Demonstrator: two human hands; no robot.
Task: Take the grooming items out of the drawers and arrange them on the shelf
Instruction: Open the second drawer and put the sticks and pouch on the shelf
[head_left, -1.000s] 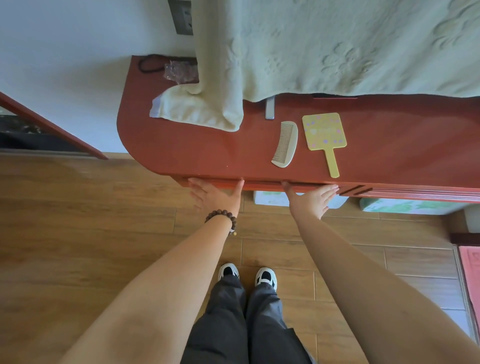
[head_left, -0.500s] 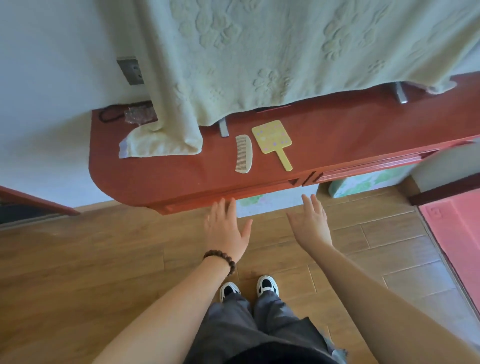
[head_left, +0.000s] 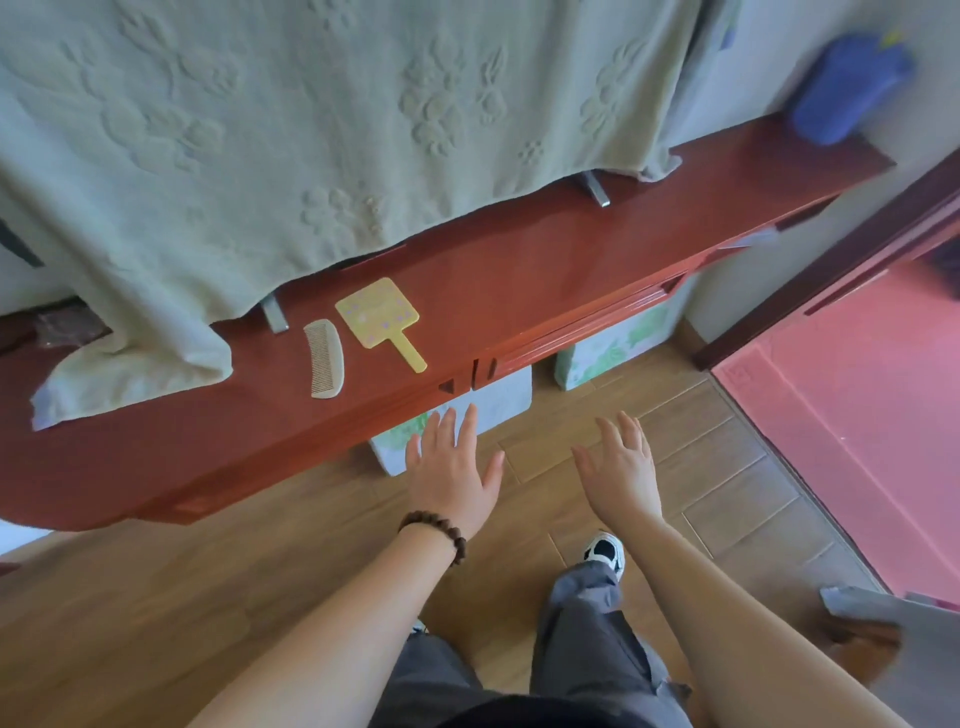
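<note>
- The left hand (head_left: 453, 470) and right hand (head_left: 621, 465) hovered palm-down, fingers spread, holding nothing.
- Beyond the left hand's fingertips (up on the red wooden shelf (head_left: 545, 270)) lay a cream plastic comb (head_left: 324, 358) beside a yellow square-headed hand mirror (head_left: 380, 318).

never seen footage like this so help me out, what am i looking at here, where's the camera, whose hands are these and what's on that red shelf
There is no machine here. A person wears a wide-angle camera on the head, looking forward and down, so you see their own arms, trousers and one shoe. The left hand, with a bead bracelet at the wrist, and the right hand are both open with fingers spread, holding nothing, in front of the red shelf without touching it. On the shelf lie a pale comb and, beside it, a yellow hand mirror. A light green towel hangs over the back of the shelf, one end resting on it. The drawers under the edge look closed.
</note>
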